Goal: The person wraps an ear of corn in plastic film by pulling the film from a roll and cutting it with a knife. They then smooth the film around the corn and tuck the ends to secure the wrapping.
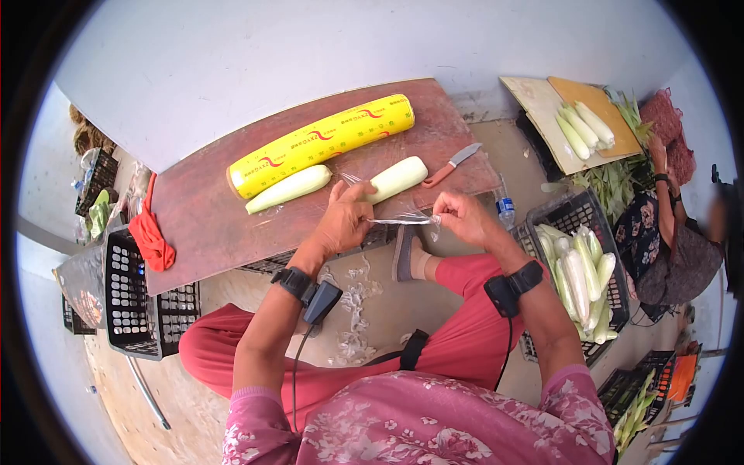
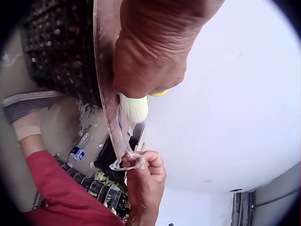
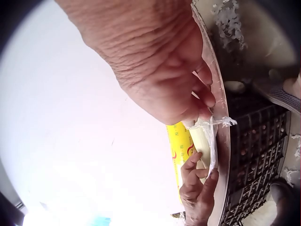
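A pale green corn cob [image 1: 399,178] lies on the reddish board, the left hand [image 1: 346,215] at its near end. Clear plastic film [image 1: 403,220] stretches between the two hands along the board's front edge. The right hand [image 1: 465,219] pinches the film's bunched end, as the left wrist view also shows. In the right wrist view the fingers of the left hand [image 3: 198,195] lie on the cob and grip the film. A second cob [image 1: 289,189] rests beside the yellow film roll [image 1: 322,146]. Right of the first cob is a knife [image 1: 452,165].
Black crates stand at the left [image 1: 132,287] and right, the right one [image 1: 618,306] holding several cobs. A red cloth [image 1: 151,235] hangs at the board's left edge. A water bottle [image 1: 506,209] stands near its right end. Another person [image 1: 673,248] sits at the far right.
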{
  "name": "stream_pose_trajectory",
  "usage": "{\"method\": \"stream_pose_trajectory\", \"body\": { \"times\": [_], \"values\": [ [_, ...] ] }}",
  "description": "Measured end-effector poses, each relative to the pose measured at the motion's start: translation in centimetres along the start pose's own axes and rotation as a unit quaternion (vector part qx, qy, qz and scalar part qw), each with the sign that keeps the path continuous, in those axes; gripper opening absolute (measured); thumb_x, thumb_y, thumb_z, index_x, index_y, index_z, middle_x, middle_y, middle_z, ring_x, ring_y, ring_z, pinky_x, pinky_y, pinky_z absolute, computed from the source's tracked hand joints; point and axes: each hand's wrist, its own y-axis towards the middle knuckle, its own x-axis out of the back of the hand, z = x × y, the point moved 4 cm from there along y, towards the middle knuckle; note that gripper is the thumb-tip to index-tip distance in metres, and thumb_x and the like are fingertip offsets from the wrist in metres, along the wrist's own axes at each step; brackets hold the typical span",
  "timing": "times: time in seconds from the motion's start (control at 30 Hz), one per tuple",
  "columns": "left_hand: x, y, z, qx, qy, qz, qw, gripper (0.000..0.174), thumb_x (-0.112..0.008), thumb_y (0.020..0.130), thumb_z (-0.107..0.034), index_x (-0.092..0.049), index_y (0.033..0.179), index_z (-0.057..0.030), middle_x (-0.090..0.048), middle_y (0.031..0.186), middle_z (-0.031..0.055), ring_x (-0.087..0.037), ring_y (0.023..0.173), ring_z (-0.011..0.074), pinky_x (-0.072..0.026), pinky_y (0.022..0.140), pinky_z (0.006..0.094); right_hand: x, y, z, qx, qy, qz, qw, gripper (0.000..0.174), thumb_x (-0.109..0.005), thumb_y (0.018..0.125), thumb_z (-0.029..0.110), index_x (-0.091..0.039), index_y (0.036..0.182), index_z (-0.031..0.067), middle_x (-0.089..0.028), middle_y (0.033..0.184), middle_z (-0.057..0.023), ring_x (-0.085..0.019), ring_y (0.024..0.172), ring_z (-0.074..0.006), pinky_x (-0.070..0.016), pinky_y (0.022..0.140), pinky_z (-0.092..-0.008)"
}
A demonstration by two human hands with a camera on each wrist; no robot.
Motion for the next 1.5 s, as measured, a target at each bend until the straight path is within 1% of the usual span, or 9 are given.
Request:
{"method": "stream_pose_trajectory", "body": {
  "times": [0.27,0.37,0.47,0.57,0.67,0.77,0.87,1.17,1.5],
  "values": [
    [0.0,-0.3,-0.7,-0.028,0.006,-0.037,0.999,0.007,-0.063,0.076,0.001,-0.06,0.08,-0.0044,-0.051,0.135,0.0185,-0.044,0.13,0.0357,-0.0202,0.116,0.0542,0.6,4.1,-2.4,0.047,0.121,-0.139,0.982,0.006,-0.063,0.086,0.002,-0.057,0.09,0.0017,-0.064,0.085,-0.0061,-0.06,0.076,-0.012,-0.0491,0.069,-0.0278],
    [0.2,-0.3,-0.4,-0.028,0.003,-0.027,0.999,0.005,-0.062,0.077,0.0,-0.06,0.08,-0.0035,-0.05,0.136,0.0198,-0.044,0.13,0.0349,-0.0222,0.115,0.0541,0.8,6.6,-2.5,0.09,0.095,-0.149,0.98,0.008,-0.064,0.085,0.004,-0.059,0.088,0.0005,-0.065,0.107,-0.014,-0.063,0.095,-0.0186,-0.0501,0.081,-0.03],
    [0.1,-0.5,0.0,-0.043,0.013,-0.025,0.999,0.008,-0.064,0.076,0.001,-0.059,0.08,-0.0041,-0.049,0.137,0.0199,-0.045,0.13,0.0358,-0.0226,0.115,0.0546,0.5,8.5,-4.0,0.032,0.091,-0.115,0.989,0.01,-0.067,0.083,0.006,-0.061,0.087,-0.0003,-0.059,0.128,-0.02,-0.059,0.113,-0.0252,-0.0469,0.093,-0.0333],
    [0.4,-0.6,-0.6,-0.05,0.039,-0.026,0.998,0.002,-0.061,0.079,-0.001,-0.061,0.079,-0.0034,-0.052,0.135,0.0213,-0.046,0.13,0.0337,-0.0261,0.114,0.0542,0.5,8.5,-3.9,0.079,0.066,-0.041,0.994,0.008,-0.064,0.086,0.003,-0.058,0.087,-0.0012,-0.044,0.145,-0.0228,-0.058,0.111,-0.0184,-0.0508,0.089,-0.0296],
    [0.0,-0.6,-0.7,-0.034,0.032,-0.015,0.999,0.004,-0.062,0.077,-0.001,-0.061,0.078,-0.0044,-0.048,0.139,0.0212,-0.045,0.131,0.0355,-0.0249,0.114,0.055,1.3,6.6,-3.1,0.031,0.102,0.006,0.994,0.007,-0.063,0.086,0.002,-0.057,0.085,-0.0007,-0.045,0.145,-0.0229,-0.054,0.119,-0.0217,-0.0442,0.1,-0.0335],
    [-0.1,-0.4,-0.9,-0.024,0.008,-0.011,1.0,0.009,-0.065,0.074,0.0,-0.06,0.079,-0.0056,-0.043,0.144,0.0216,-0.041,0.133,0.0391,-0.0218,0.115,0.0571,2.0,4.8,-3.1,0.036,0.109,0.021,0.993,0.008,-0.065,0.082,0.005,-0.06,0.081,-0.0002,-0.055,0.137,-0.021,-0.057,0.116,-0.0221,-0.0449,0.096,-0.034],
    [-0.2,-0.4,-1.2,-0.029,0.017,-0.014,0.999,0.009,-0.066,0.074,-0.001,-0.062,0.079,-0.0063,-0.04,0.146,0.0225,-0.04,0.133,0.0407,-0.022,0.114,0.0572,2.3,2.8,-1.8,0.036,0.1,0.075,0.992,0.006,-0.061,0.087,0.002,-0.056,0.084,0.0013,-0.047,0.143,-0.0197,-0.053,0.121,-0.0205,-0.0415,0.102,-0.034],
    [-0.5,-0.6,-2.0,-0.037,0.086,-0.009,0.996,0.007,-0.069,0.073,-0.005,-0.064,0.078,-0.0064,-0.041,0.146,0.0203,-0.035,0.136,0.0428,-0.0277,0.109,0.0547,1.6,0.1,-2.3,0.056,0.161,0.07,0.983,0.005,-0.058,0.09,0.002,-0.055,0.092,0.0044,-0.058,0.128,-0.0155,-0.056,0.113,-0.0156,-0.0444,0.096,-0.0303],
    [-0.2,-0.6,-1.5,-0.018,0.002,-0.059,0.998,0.007,-0.066,0.08,-0.004,-0.061,0.084,-0.0027,-0.053,0.136,0.0155,-0.045,0.127,0.0385,-0.0336,0.104,0.0497,-0.6,2.7,-3.7,-0.048,0.26,-0.102,0.959,0.007,-0.048,0.1,0.013,-0.048,0.097,0.0058,-0.063,0.08,-0.0038,-0.06,0.069,-0.0093,-0.0462,0.063,-0.0221]
  ]
}}
